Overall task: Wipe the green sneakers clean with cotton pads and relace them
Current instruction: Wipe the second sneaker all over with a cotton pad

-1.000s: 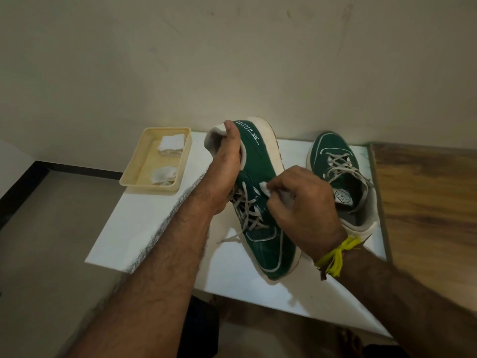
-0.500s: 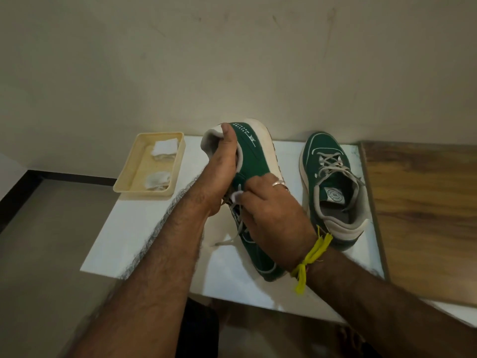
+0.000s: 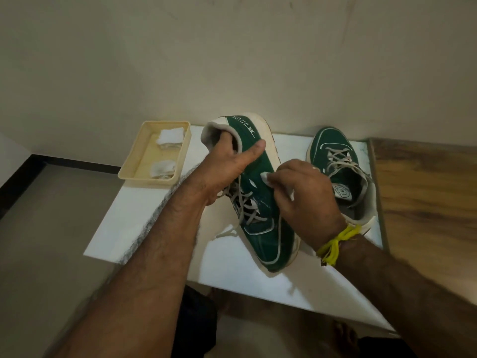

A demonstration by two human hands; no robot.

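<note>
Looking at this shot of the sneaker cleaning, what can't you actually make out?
- Head view: most of the cotton pad, covered by the right hand.
- Left hand fingers, tucked inside the held sneaker.
- Heel lettering, too small.
- Far side of the second sneaker, behind the right hand.
- Tray pads' dirtiness, too small.

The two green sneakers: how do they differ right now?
The held sneaker is tipped on its side, toe on the white board, gripped at the heel by the left hand while the right hand presses a cotton pad to it. The other sneaker sits flat on its sole, untouched. Both are green with pale laces in.
</note>
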